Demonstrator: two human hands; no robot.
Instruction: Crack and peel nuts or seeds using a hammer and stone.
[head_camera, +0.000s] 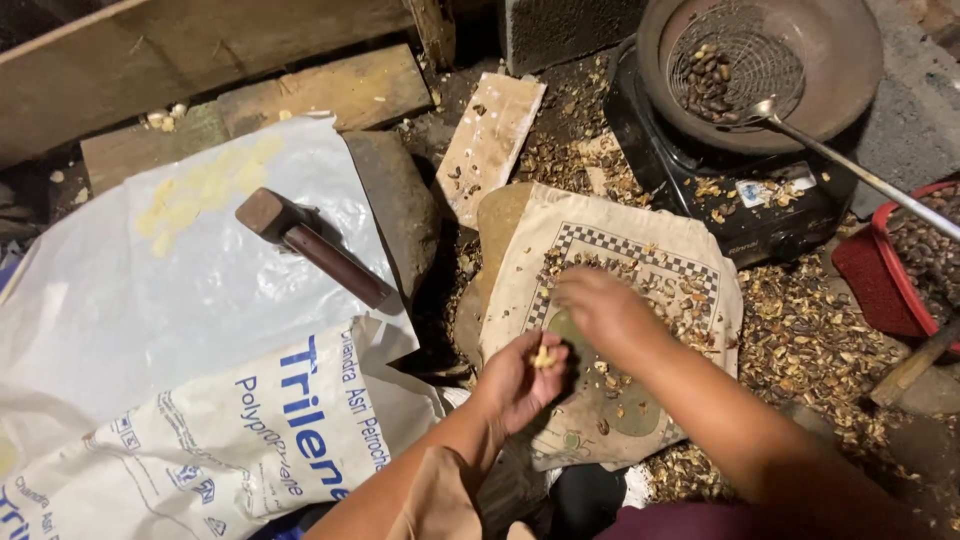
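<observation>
My left hand (520, 380) is closed around a small pale yellow nut kernel (542, 357), held over the lower part of a cloth bag (680, 262) laid flat on a stone. My right hand (600, 308), blurred, hovers palm down over the middle of the cloth among broken brown shell bits (690, 300). Whether its fingers pinch anything is hidden. Both forearms reach in from the bottom of the view.
A hammer (310, 243) lies on a white plastic sack (150, 300) beside a heap of pale kernels (200, 190). A dark pan (850, 70) with a wire strainer of brown nuts (710, 80) sits on a black stove (760, 215). A red basket (880, 280) stands at right. Shells (810, 340) litter the ground.
</observation>
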